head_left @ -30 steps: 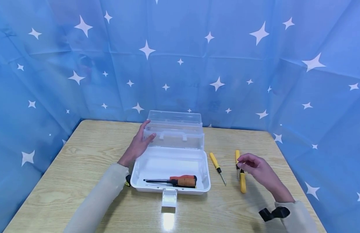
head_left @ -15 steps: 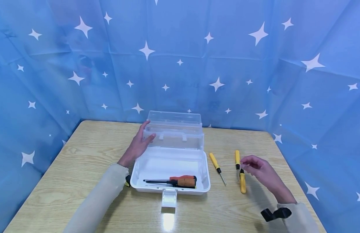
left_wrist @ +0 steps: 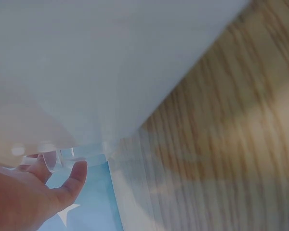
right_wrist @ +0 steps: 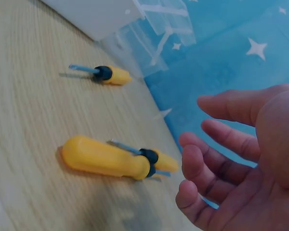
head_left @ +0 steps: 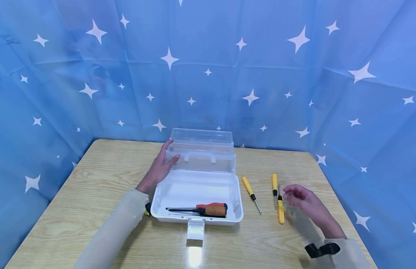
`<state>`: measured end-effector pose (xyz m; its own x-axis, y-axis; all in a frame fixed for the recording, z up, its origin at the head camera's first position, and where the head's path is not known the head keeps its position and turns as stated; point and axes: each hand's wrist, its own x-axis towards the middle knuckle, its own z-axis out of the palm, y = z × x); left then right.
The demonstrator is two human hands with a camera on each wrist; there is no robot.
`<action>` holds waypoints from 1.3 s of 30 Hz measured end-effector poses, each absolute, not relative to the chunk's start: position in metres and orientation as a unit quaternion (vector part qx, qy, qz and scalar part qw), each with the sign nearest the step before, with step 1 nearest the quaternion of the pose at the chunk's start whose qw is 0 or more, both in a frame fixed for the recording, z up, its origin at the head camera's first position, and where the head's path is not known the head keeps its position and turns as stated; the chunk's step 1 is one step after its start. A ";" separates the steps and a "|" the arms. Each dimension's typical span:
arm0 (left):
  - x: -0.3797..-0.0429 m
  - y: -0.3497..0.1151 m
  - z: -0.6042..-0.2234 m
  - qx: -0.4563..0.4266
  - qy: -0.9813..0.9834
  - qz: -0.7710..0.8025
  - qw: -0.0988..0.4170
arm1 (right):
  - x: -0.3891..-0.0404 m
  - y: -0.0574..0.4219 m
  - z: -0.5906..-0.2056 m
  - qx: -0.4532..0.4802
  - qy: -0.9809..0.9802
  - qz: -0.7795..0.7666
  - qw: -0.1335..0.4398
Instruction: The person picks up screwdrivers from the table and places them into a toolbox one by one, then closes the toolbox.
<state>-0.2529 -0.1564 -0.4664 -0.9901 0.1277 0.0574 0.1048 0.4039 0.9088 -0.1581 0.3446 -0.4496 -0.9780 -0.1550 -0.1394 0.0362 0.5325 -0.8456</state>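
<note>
Two yellow screwdrivers (head_left: 274, 181) (head_left: 280, 212), right grip (head_left: 303, 203) now farther off

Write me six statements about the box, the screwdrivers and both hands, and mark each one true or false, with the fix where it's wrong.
1. The left hand grips the clear lid of the white box. True.
2. The white box has nothing in it. False: a red-handled tool and an orange-handled tool lie inside.
3. Three yellow-handled screwdrivers lie on the table. True.
4. All three yellow handles point the same way. False: two point to the far side, one to the near side.
5. The right hand holds nothing. True.
6. The clear lid is closed. False: it stands open.
</note>
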 end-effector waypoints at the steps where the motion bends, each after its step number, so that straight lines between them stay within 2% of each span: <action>1: -0.253 -0.156 -0.467 0.071 0.838 0.542 0.011 | -0.158 0.346 -0.452 -0.033 0.867 -0.487 0.102; 19: -0.252 -0.156 -0.464 0.070 0.842 0.535 0.015 | -0.154 0.359 -0.475 -0.007 0.842 -0.520 0.143; 26: -0.254 -0.158 -0.467 0.079 0.835 0.544 0.014 | -0.154 0.353 -0.484 0.012 0.861 -0.486 0.151; 39: -0.253 -0.157 -0.465 0.075 0.838 0.540 0.017 | -0.157 0.347 -0.492 0.030 0.884 -0.447 0.129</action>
<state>-0.2533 -0.1575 -0.4654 -0.9881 0.1446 0.0532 0.1082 0.4056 0.9076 -0.1567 0.3466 -0.4923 -0.9648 -0.0628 -0.2554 0.1686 0.5977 -0.7838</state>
